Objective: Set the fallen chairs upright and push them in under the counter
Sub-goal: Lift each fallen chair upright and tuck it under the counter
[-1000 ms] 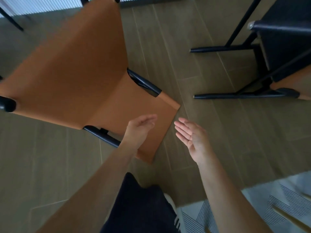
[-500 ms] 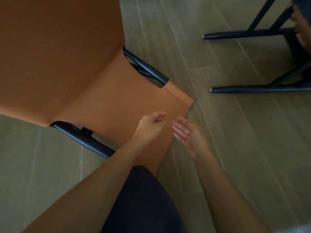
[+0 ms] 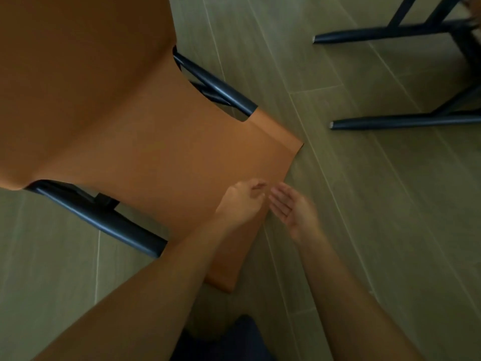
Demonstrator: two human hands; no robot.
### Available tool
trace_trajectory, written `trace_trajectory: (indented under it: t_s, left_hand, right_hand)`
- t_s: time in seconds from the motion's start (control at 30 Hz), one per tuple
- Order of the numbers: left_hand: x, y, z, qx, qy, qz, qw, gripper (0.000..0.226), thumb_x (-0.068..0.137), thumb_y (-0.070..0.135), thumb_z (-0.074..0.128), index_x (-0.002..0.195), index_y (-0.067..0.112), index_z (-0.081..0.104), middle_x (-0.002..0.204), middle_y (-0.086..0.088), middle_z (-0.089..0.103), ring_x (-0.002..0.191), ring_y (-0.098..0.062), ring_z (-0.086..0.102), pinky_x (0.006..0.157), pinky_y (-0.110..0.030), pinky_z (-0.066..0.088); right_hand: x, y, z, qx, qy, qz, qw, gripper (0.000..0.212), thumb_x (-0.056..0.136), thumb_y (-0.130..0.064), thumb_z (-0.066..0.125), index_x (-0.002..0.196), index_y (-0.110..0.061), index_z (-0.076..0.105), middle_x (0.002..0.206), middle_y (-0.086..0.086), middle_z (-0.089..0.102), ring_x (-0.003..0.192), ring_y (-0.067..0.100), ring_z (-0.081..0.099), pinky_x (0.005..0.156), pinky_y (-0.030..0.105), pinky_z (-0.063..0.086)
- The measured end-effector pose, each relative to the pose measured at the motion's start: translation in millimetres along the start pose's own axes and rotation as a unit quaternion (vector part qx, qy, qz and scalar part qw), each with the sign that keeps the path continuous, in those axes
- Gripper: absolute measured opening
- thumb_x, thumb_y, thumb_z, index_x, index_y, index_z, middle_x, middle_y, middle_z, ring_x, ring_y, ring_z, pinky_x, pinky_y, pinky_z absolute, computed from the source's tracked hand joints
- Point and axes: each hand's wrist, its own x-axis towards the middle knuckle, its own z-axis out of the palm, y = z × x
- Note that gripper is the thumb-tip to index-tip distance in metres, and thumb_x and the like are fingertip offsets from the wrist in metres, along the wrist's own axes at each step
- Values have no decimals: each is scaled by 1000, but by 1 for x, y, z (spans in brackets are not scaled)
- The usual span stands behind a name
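Head view, left to right: an orange leather-look chair on a black metal tube frame (image 3: 125, 121) fills the left half, one flat panel reaching toward the person over the grey-green wood-plank floor (image 3: 364, 230). The left hand (image 3: 242, 201) hovers over that panel's near edge, fingers loosely curled and holding nothing. Just beside it the right hand (image 3: 294, 209) is released, palm up, fingers straight, over bare floor. At upper right, well apart, a second chair's black tube legs (image 3: 403, 123) run flat along the floor.
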Motion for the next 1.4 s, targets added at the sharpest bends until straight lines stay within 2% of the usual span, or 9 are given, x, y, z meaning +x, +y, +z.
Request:
trace_trajectory:
  t_s: [0.1, 0.2, 0.33, 0.4, 0.6, 0.67, 0.8, 1.17, 1.4]
  left_hand:
    - [0, -11, 2, 67, -11, -16, 998, 39, 92, 17, 57, 130, 25, 59, 133, 0, 60, 120, -19, 57, 100, -23, 42]
    - [0, -17, 6, 123, -14, -36, 992, 43, 92, 24, 56, 134, 31, 53, 137, -4, 57, 116, -26, 58, 94, -29, 46]
    - [-8, -31, 26, 180, -32, 9, 983, 52, 92, 23, 56, 143, 23, 44, 154, 0, 36, 141, -17, 33, 111, -25, 24]
    - [-10, -38, 34, 200, -49, 19, 978, 57, 93, 23, 56, 147, 18, 37, 159, -1, 24, 147, -15, 18, 118, -30, 13]
    - [-12, -59, 37, 245, -71, 10, 967, 66, 93, 24, 54, 152, 23, 24, 162, 5, 9, 149, -13, 0, 118, -36, -5]
    - [-13, -64, 36, 250, -72, 7, 966, 68, 92, 24, 54, 152, 24, 22, 163, 6, 7, 149, -12, -2, 118, -35, -6]
    - [-15, -67, 38, 277, -74, 17, 958, 70, 92, 26, 54, 153, 24, 19, 163, 5, 4, 149, -13, -6, 117, -35, -8]
    - [-23, -60, 44, 313, -66, 19, 947, 75, 94, 35, 53, 154, 19, 11, 163, 3, -4, 149, -17, -10, 118, -40, -5]
    - [-33, -59, 51, 333, -53, 9, 941, 92, 90, 48, 57, 154, 19, -1, 162, 3, -12, 148, -18, -13, 118, -41, -5]
  right_hand:
    - [4, 11, -8, 0, 18, 17, 1000, 33, 103, -18, 40, 131, -7, 54, 137, 14, 56, 120, 25, 55, 92, 31, 45]
    - [6, 19, -11, 13, 42, 27, 999, 37, 101, -18, 45, 134, -4, 52, 138, 14, 55, 124, 26, 54, 92, 32, 45]
    - [14, 25, -10, 21, 77, 40, 996, 38, 100, -17, 47, 136, -4, 51, 139, 13, 53, 127, 27, 51, 92, 31, 43]
    - [18, 28, -10, 26, 83, 55, 995, 38, 100, -16, 45, 136, -3, 50, 139, 15, 53, 129, 28, 50, 93, 31, 43]
    - [27, 36, -5, 41, 84, 73, 993, 37, 100, -15, 44, 134, 0, 50, 128, 12, 58, 122, 25, 54, 93, 30, 43]
    - [28, 38, -5, 51, 78, 74, 993, 32, 100, -14, 44, 129, -3, 52, 116, 8, 59, 110, 21, 58, 90, 29, 45]
    - [32, 40, -3, 53, 62, 86, 993, 15, 98, -14, 44, 95, -11, 59, 93, 1, 63, 82, 12, 59, 75, 24, 48]
    - [31, 32, 2, 5, 72, 129, 989, 22, 98, -11, 42, 79, -16, 50, 79, 0, 51, 69, 11, 49, 62, 24, 40]
    - [17, 19, 10, 8, 105, 138, 985, 24, 92, -1, 39, 72, -12, 49, 72, 3, 47, 65, 16, 48, 64, 28, 41]
